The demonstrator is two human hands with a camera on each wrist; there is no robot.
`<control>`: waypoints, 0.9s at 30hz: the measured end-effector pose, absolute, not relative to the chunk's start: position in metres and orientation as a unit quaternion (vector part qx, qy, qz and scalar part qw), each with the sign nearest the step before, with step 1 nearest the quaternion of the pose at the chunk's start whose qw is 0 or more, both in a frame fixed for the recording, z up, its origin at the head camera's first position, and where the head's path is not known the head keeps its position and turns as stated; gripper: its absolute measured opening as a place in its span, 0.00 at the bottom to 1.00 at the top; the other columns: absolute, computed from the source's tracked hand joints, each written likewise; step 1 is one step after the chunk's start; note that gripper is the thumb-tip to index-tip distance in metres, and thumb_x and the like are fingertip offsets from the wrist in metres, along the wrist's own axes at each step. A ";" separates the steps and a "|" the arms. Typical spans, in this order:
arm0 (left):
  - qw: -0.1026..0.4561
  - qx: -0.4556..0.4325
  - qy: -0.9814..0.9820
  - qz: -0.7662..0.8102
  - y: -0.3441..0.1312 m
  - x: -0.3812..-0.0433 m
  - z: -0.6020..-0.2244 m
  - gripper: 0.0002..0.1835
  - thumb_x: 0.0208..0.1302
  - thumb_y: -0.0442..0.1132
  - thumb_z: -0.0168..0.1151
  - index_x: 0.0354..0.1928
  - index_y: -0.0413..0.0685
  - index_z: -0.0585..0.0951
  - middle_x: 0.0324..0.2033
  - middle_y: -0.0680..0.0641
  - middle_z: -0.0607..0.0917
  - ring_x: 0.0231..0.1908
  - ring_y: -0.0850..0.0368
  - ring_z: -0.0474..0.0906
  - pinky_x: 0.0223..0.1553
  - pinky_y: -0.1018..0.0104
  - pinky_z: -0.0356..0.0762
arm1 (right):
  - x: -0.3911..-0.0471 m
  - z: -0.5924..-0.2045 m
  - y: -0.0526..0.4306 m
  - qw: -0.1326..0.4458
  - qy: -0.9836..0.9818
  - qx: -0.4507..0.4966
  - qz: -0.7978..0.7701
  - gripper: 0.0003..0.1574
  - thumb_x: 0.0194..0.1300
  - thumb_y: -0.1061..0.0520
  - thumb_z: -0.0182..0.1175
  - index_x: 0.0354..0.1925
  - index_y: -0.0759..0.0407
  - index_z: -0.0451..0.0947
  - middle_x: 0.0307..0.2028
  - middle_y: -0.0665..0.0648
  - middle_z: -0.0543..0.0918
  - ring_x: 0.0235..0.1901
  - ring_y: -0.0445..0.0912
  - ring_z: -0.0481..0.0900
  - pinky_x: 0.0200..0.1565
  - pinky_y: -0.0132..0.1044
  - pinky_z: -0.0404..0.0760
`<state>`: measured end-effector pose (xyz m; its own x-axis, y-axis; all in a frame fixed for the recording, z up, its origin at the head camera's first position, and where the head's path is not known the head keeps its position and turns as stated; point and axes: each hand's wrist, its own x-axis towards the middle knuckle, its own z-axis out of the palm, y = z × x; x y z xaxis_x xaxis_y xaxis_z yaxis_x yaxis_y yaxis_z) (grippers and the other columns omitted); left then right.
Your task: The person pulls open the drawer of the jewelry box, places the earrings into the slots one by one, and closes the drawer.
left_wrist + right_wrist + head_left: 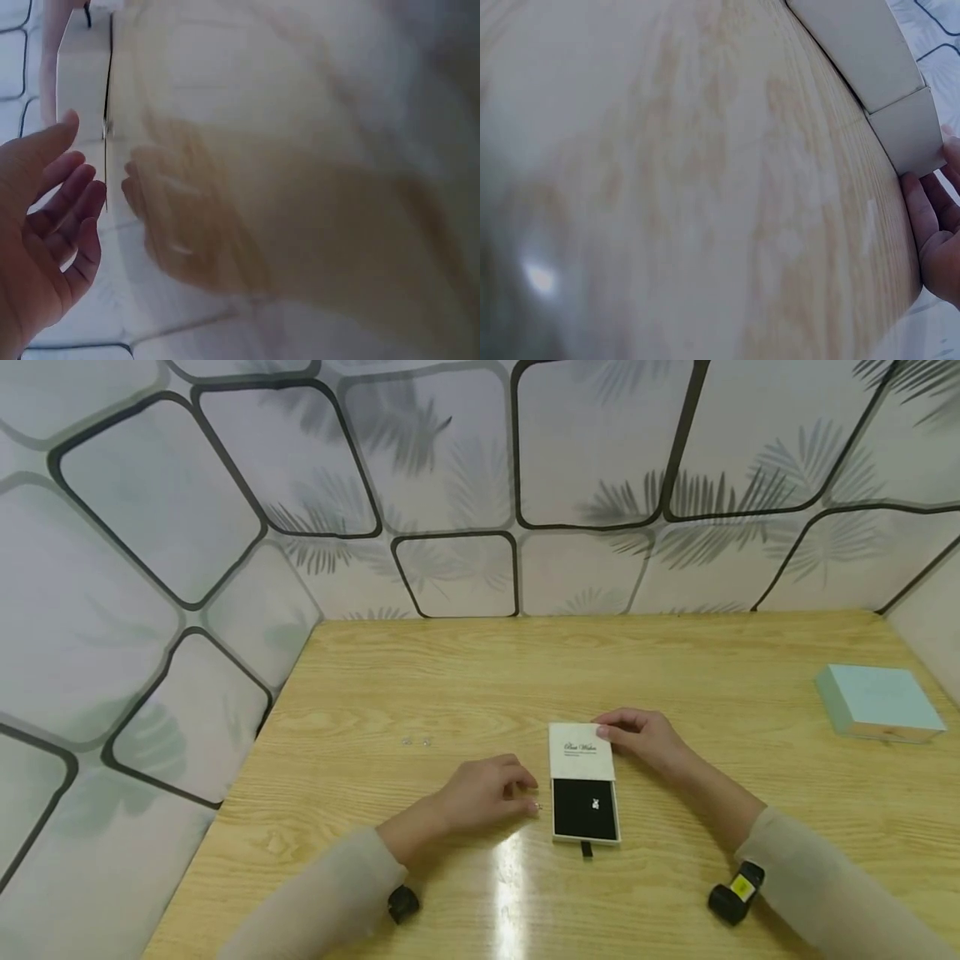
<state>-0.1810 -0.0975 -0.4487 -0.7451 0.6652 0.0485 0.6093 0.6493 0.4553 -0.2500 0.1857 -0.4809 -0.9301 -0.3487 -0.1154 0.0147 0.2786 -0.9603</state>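
Note:
A white jewelry box [581,750] with "Best Wishes" printed on its sleeve lies on the table, its drawer pulled out toward me. Black padding [573,818] lines the drawer and carries a small silvery piece of jewelry [596,804] right of its middle. My right hand [647,742] grips the sleeve at its far right corner, thumb on top. Left of the drawer is my left hand [486,791], fingers loosely bent and apart from the thumb in the left wrist view. Just past that thumb tip a tiny shiny piece [107,129] shows beside the box.
Two tiny clear or silvery pieces [417,741] lie on the table farther left. A pale blue box [877,697] sits at the right edge. Patterned wall covering [450,572] bounds the wooden table [675,668] at the back and left. A black ribbon tab [587,850] sticks out of the drawer's front.

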 end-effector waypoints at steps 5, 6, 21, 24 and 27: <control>0.029 0.392 0.903 0.172 -0.086 -0.178 -0.449 0.07 0.61 0.47 0.64 0.37 0.54 0.85 0.31 0.58 0.80 0.29 0.70 0.74 0.29 0.81 0.70 | -0.250 -0.480 0.187 0.145 0.780 -0.111 -0.598 0.23 0.62 0.53 0.63 0.48 0.71 0.78 0.41 0.52 0.84 0.38 0.36 0.79 0.40 0.27 0.81; 0.040 0.384 0.906 0.173 -0.086 -0.178 -0.449 0.06 0.62 0.46 0.63 0.36 0.55 0.85 0.32 0.58 0.80 0.30 0.70 0.75 0.30 0.81 0.71 | -0.250 -0.480 0.187 0.146 0.777 -0.110 -0.602 0.23 0.62 0.53 0.64 0.48 0.71 0.78 0.41 0.51 0.84 0.38 0.36 0.79 0.40 0.28 0.81; 0.104 0.201 0.923 0.312 -0.101 -0.188 -0.456 0.04 0.56 0.46 0.69 0.31 0.56 0.86 0.37 0.55 0.78 0.39 0.59 0.70 0.42 0.65 0.67 | -0.248 -0.482 0.185 0.151 0.779 -0.102 -0.601 0.24 0.62 0.52 0.64 0.49 0.70 0.77 0.44 0.56 0.83 0.39 0.36 0.79 0.41 0.28 0.81; 0.111 0.183 0.914 0.345 -0.104 -0.190 -0.458 0.03 0.58 0.42 0.67 0.32 0.53 0.86 0.34 0.54 0.78 0.35 0.61 0.70 0.39 0.68 0.69 | -0.247 -0.482 0.184 0.152 0.782 -0.098 -0.596 0.24 0.62 0.51 0.64 0.49 0.69 0.78 0.45 0.58 0.83 0.39 0.37 0.78 0.41 0.28 0.81; 0.110 0.204 0.905 0.356 -0.109 -0.192 -0.458 0.05 0.62 0.39 0.64 0.37 0.49 0.86 0.34 0.52 0.78 0.34 0.61 0.70 0.36 0.70 0.71 | -0.246 -0.482 0.184 0.151 0.782 -0.098 -0.596 0.25 0.62 0.51 0.64 0.49 0.69 0.78 0.44 0.56 0.83 0.39 0.36 0.78 0.41 0.27 0.81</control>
<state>-0.1920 -0.1088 -0.4576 -0.8926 0.4475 -0.0549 0.2904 0.6637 0.6894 -0.2463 0.1841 -0.4817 -0.9348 -0.3342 -0.1200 0.0270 0.2701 -0.9625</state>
